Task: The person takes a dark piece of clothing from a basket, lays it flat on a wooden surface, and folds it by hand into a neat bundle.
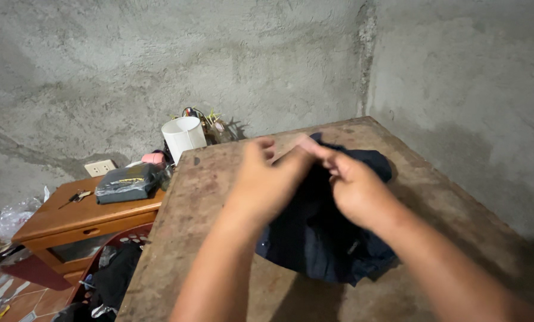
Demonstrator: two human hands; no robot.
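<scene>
A dark navy garment (320, 238) lies crumpled on a worn wooden table (213, 197) set in the corner of a rough concrete room. Both of my hands hover over the cloth, close together. My left hand (267, 182) has its fingers curled and reaching toward the right one. My right hand (350, 185) pinches its fingertips together at the upper edge of the garment, where the two hands meet. Whether either hand actually grips the cloth is hidden by the hands themselves.
A low wooden cabinet (70, 223) stands to the left, carrying a dark wrapped package (127, 183), keys (76, 195), a white cup-shaped shade (183, 137) and small clutter. A red basket (124, 238) with dark clothes sits on the tiled floor. Concrete walls close in behind and to the right.
</scene>
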